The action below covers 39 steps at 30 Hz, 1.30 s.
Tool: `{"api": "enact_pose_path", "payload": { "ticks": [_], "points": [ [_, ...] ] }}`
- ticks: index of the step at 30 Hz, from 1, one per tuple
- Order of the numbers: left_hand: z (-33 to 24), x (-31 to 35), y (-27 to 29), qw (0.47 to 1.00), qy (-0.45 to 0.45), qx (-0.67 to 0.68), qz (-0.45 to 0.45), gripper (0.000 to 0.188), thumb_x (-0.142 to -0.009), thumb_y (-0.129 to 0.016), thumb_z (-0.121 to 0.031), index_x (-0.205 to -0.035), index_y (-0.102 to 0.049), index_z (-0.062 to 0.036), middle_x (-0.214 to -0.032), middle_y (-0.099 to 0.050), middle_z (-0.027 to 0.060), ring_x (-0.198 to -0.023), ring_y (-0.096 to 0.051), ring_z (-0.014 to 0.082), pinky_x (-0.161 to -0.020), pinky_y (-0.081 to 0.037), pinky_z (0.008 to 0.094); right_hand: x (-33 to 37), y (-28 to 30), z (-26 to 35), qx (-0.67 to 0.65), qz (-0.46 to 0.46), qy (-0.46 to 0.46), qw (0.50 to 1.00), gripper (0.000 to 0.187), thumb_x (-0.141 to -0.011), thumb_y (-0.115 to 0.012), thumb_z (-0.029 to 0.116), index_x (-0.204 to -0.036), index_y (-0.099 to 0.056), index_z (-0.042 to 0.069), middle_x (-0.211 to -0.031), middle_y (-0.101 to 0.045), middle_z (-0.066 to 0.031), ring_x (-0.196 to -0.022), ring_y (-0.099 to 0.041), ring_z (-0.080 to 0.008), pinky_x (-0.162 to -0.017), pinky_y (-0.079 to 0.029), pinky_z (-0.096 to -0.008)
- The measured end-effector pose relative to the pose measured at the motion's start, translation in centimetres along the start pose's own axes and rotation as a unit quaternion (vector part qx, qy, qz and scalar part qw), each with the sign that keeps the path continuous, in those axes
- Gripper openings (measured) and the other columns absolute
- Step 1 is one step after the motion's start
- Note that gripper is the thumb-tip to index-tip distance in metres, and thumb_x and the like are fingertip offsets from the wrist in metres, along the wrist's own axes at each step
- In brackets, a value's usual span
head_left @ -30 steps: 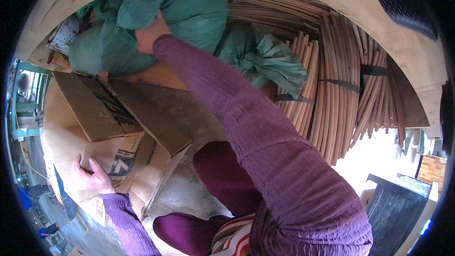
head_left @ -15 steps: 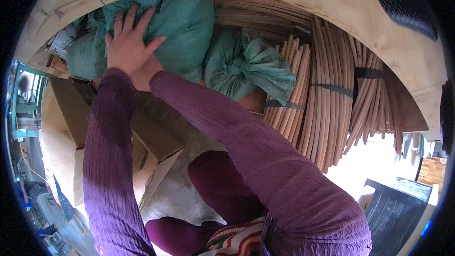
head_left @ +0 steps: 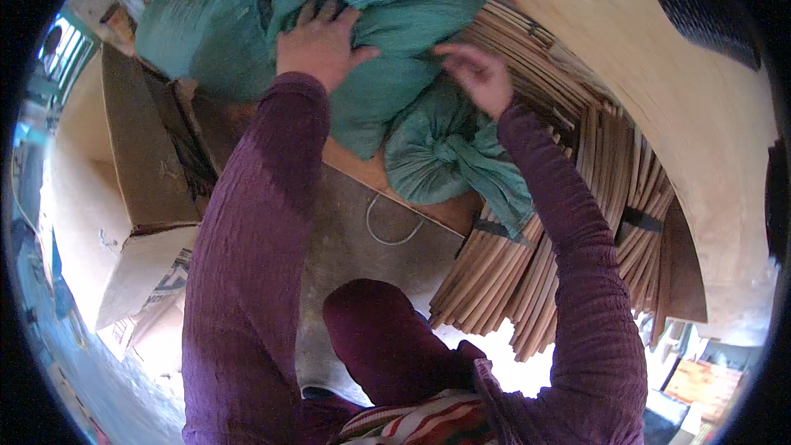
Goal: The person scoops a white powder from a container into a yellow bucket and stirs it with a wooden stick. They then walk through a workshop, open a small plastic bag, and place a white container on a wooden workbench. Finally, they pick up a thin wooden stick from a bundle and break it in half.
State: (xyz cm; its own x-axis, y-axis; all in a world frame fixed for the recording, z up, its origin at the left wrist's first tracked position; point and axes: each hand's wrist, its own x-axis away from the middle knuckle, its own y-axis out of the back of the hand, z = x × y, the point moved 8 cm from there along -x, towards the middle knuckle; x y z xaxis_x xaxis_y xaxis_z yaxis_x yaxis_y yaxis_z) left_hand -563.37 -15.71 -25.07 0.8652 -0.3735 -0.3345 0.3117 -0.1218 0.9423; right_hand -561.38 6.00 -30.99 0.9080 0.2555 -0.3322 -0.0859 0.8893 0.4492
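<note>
My left hand [head_left: 317, 48] lies with spread fingers on a large, rumpled green woven sack [head_left: 395, 25]. To its right, my right hand [head_left: 479, 81] hovers at the sack's right edge, fingers pointing left toward the cloth. Motion blurs those fingers, so whether they pinch the cloth is unclear. Just below the right hand sits a smaller green sack [head_left: 424, 152], its neck tied in a knot. Another bulging part of green sacking [head_left: 206, 29] is left of my left hand.
Bundles of thin wooden sticks [head_left: 494, 268], bound with dark bands, lie at the right. More sticks [head_left: 527, 49] run behind the sacks. An opened cardboard box [head_left: 156, 148] stands at the left. A pale wooden board [head_left: 659, 74] curves over the top right. A wire loop [head_left: 394, 241] hangs below the sacks.
My right hand has come out from under the left and moved right to the sack's edge. The left hand still rests on the sack. The whole view has shifted.
</note>
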Motion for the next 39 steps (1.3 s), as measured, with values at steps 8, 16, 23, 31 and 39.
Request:
{"api": "enact_pose_path", "payload": {
  "ticks": [8,16,23,31,39],
  "points": [
    [0.4,-0.1,-1.1,0.998,0.003,0.032,-0.048,0.067,-0.072,-0.063,-0.054,-0.124,-0.049,-0.0142,-0.133,-0.045,0.0133,-0.121,-0.044,0.0366,-0.095,-0.042,0.0442,-3.0,16.0,-14.8,0.633,0.023,-0.292,0.716,0.048,-0.085,-0.05,0.036,-0.13,-0.045,0.019,-0.129,-0.05,-0.0116,-0.116,-0.048,-0.032,-0.094,-0.043,-0.0433],
    [0.5,-0.1,-1.9,0.995,0.006,0.06,-0.074,0.064,-0.07,-0.065,-0.052,-0.123,-0.049,-0.0182,-0.131,-0.047,0.0091,-0.117,-0.048,0.0329,-0.087,-0.048,0.0448,-0.3,20.6,-14.9,0.658,-0.005,-0.299,0.691,0.036,-0.085,-0.054,0.03,-0.117,-0.053,0.016,-0.112,-0.057,-0.013,-0.105,-0.054,-0.0301,-0.087,-0.045,-0.0399],
    [-0.1,-0.2,-1.0,0.995,0.055,0.077,0.028,0.068,-0.074,-0.068,-0.042,-0.129,-0.045,-0.0098,-0.137,-0.04,0.0157,-0.124,-0.04,0.0337,-0.103,-0.035,0.04,2.8,21.9,-14.1,0.599,-0.07,-0.225,0.765,0.026,-0.082,-0.059,0.035,-0.101,-0.063,0.019,-0.096,-0.062,-0.01,-0.091,-0.059,-0.0271,-0.079,-0.047,-0.0405],
    [1.7,0.6,-1.5,0.995,-0.006,0.032,-0.091,0.069,-0.073,-0.06,-0.059,-0.123,-0.05,-0.0127,-0.131,-0.047,0.0135,-0.116,-0.049,0.0346,-0.093,-0.045,0.0423,0.5,20.3,-16.0,0.703,-0.045,-0.205,0.68,0.028,-0.085,-0.051,0.034,-0.102,-0.06,0.014,-0.096,-0.062,-0.0134,-0.089,-0.061,-0.0312,-0.074,-0.049,-0.0452],
    [-0.3,-0.9,-1.8,0.994,0.026,0.094,0.039,0.066,-0.078,-0.065,-0.043,-0.13,-0.044,-0.0088,-0.138,-0.038,0.016,-0.124,-0.04,0.0333,-0.103,-0.034,0.039,-2.3,12.1,-13.4,0.721,-0.003,-0.069,0.69,0.035,-0.09,-0.042,0.032,-0.111,-0.053,0.007,-0.094,-0.063,-0.0191,-0.081,-0.062,-0.0349,-0.065,-0.051,-0.0478]
  ]
}}
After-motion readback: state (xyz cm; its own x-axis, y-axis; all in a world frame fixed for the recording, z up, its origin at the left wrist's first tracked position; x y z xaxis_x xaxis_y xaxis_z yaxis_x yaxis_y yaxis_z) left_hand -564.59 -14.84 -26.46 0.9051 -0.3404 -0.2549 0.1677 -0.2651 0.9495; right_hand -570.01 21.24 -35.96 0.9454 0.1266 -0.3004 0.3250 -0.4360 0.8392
